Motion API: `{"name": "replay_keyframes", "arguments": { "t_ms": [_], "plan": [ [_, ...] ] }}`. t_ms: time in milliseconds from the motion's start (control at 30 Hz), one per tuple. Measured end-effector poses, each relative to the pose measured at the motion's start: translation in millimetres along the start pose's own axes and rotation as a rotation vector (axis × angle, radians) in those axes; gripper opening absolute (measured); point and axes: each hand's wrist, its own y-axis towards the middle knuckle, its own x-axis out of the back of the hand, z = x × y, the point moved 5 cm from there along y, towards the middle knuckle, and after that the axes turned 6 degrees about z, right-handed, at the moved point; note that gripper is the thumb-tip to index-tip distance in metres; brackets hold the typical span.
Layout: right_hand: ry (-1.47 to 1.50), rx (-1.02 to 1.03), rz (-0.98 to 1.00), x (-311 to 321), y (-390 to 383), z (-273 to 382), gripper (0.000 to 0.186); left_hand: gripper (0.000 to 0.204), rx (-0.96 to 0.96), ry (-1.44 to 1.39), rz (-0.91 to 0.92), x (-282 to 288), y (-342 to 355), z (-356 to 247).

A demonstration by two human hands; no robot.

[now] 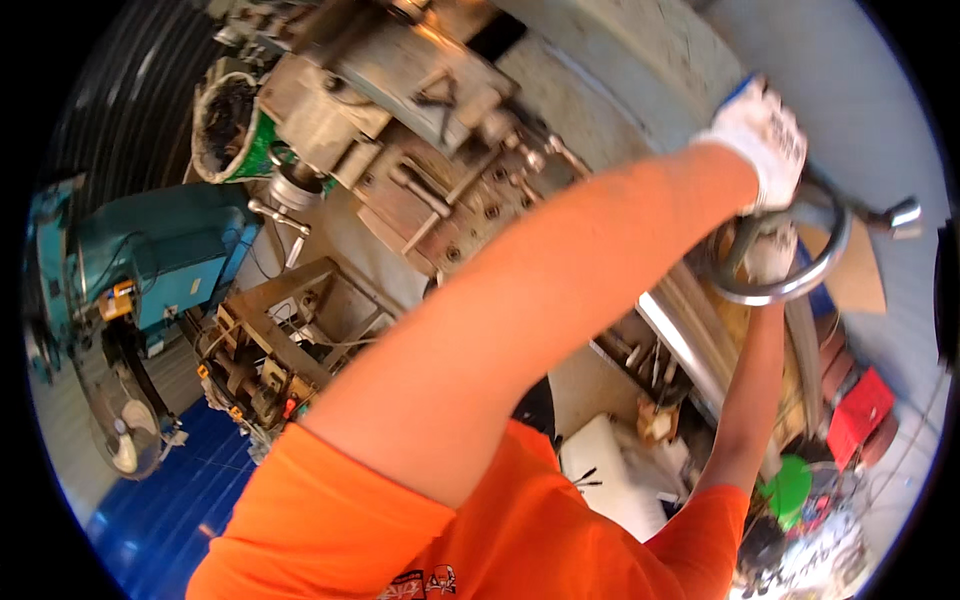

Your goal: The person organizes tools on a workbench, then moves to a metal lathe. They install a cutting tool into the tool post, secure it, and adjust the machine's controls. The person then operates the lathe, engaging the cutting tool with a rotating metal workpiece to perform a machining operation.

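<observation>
My left arm reaches across the picture to the upper right. Its white-gloved left hand [765, 140] is closed, fingers curled by a small blue patch against the grey machine body; what they hold is hidden. Just below it sits a shiny metal handwheel [805, 287]. My right hand [770, 255], also in a white glove, shows through the wheel's ring, behind the near rim. Its fingers are hidden, so I cannot tell whether they grip the wheel. A metal lever end [903, 213] sticks out to the right of the wheel.
The lathe-like machine's carriage [430, 185] has handles and bolts. At left are a bin of dark scraps [225, 125], a teal machine [165, 250] and a fan [125, 440]. A red box [860, 415] and a green round item [790, 487] lie at lower right.
</observation>
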Motion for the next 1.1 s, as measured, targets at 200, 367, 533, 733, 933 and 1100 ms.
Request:
{"name": "replay_keyframes", "arguments": {
  "t_ms": [200, 367, 533, 733, 933, 1100],
  "plan": [
    [0.004, -0.128, 0.145, 5, -24, -3, 0.047, 0.038, -0.099, -0.132, 0.031, 2, 2, -6],
    [0.156, -0.298, 0.283, 39, -87, 15, 0.046, 0.037, -0.133, -0.135, 0.040, 13, -7, 4],
    [1.137, -0.547, 0.031, 117, -160, 87, 0.039, 0.034, -0.161, -0.137, 0.087, 17, -10, 3],
    [0.987, -0.469, 0.033, 135, -210, 131, 0.035, 0.032, -0.162, -0.163, 0.071, 14, -7, 2],
    [1.040, -0.526, 0.061, 154, -220, 139, 0.039, 0.032, -0.140, -0.203, 0.111, 24, -15, 1],
    [1.463, -0.586, -0.111, 172, -202, 126, 0.043, 0.032, -0.102, -0.248, 0.043, 23, -14, 2]
  ]
}}
